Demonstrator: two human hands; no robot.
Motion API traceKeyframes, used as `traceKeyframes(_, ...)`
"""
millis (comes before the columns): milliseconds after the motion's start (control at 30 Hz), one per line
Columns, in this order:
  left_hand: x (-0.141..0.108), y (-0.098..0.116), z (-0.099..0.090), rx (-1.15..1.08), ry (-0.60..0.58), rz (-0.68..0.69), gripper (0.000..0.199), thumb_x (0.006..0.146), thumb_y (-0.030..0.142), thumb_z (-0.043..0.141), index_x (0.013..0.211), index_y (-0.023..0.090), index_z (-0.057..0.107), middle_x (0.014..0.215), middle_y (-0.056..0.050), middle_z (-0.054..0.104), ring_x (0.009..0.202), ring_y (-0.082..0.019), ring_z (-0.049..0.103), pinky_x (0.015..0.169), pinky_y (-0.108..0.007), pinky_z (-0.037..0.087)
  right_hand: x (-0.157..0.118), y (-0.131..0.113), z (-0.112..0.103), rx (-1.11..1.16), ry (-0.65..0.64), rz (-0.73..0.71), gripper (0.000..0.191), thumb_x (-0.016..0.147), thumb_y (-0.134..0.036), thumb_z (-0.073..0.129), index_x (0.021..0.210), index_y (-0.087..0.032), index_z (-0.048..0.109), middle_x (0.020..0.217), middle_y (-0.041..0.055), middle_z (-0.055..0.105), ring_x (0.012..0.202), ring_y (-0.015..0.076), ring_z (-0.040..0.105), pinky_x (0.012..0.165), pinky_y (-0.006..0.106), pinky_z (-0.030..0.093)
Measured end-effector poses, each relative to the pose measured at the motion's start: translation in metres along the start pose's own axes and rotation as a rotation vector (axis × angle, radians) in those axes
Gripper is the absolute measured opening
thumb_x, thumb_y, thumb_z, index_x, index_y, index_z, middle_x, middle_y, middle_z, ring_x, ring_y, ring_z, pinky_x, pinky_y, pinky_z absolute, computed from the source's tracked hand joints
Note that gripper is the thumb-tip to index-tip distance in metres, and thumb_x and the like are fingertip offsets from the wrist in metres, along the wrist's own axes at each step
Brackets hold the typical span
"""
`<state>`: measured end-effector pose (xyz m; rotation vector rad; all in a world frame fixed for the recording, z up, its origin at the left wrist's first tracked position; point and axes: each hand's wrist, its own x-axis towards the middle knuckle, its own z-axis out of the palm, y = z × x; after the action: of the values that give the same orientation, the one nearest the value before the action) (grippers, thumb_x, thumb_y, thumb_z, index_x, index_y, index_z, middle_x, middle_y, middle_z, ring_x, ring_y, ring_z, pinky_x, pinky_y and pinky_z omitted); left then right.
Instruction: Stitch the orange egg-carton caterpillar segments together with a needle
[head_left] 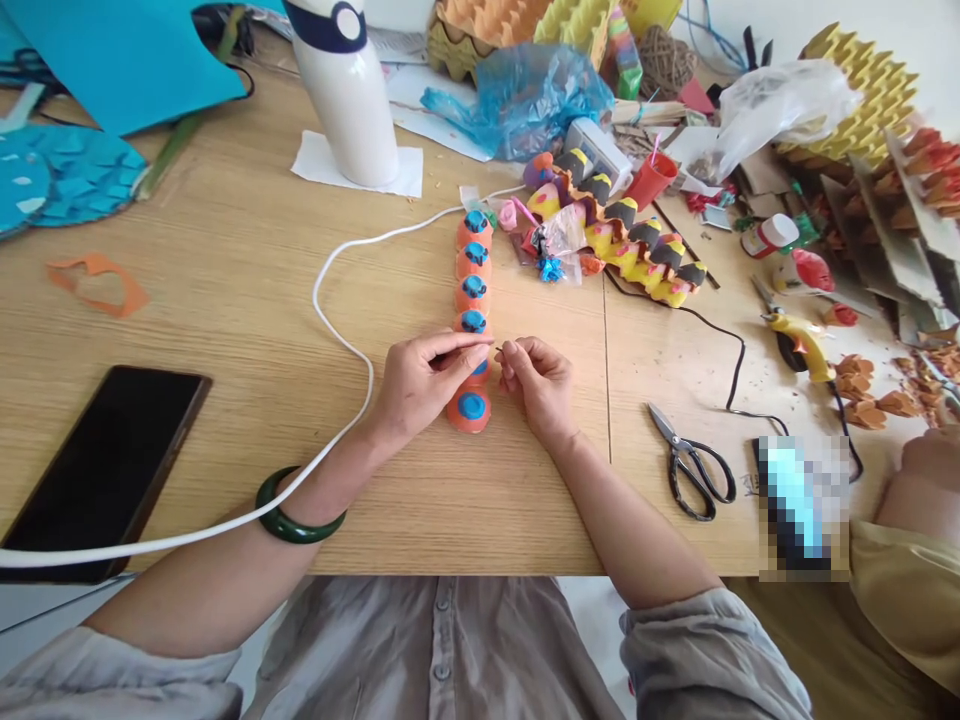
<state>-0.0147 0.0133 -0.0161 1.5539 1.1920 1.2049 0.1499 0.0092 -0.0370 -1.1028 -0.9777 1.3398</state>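
An orange strip of egg-carton cups (pixel 473 270) lies lengthwise on the table, each cup topped with a blue disc. The farther discs carry dark curled marks; the nearest disc (pixel 471 405) is plain blue. My left hand (pixel 427 375) is over the strip, fingers straight and pressed together with the thumb against them; whatever is between them is too small to make out. Just right of the strip, my right hand (pixel 538 385) pinches a tiny dark strip (pixel 499 349) between thumb and forefinger. Both hands partly cover the cups beneath.
White cable (pixel 322 290) crosses my left forearm. A phone (pixel 105 465) lies at left, scissors (pixel 688 462) at right. Behind are a white bottle (pixel 349 100), a painted egg-carton piece (pixel 622 235) and a blue plastic bag (pixel 536 95). Another person's arm (pixel 919 500) rests at right.
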Motion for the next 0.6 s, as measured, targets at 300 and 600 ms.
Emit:
traceKeyframes(300,-0.0029,-0.0013,0.0018,0.086,-0.004,0.052,0.016,0.091,0.034,0.076,0.09,0.021,0.085,0.08,-0.002,0.078,0.071,-0.014,0.065,0.066,-0.026,0.049,-0.0032,-0.0008,-0.0026,-0.05,-0.082,-0.002,0.047,0.081,-0.062,0.082,0.069,-0.02,0.065,0.058,-0.0063,0.057,0.047,0.0058,0.047,0.046,0.022,0.042)
traceKeyframes(600,-0.0046,0.0014,0.0007,0.129,0.039,0.058,0.014,0.092,0.033,0.076,0.092,0.022,0.085,0.082,-0.001,0.079,0.072,-0.014,0.066,0.064,-0.026,0.047,-0.0038,-0.001,-0.0035,-0.046,-0.12,-0.022,0.043,0.088,-0.062,0.075,0.078,-0.02,0.069,0.062,-0.0054,0.059,0.051,0.0063,0.051,0.051,0.022,0.047)
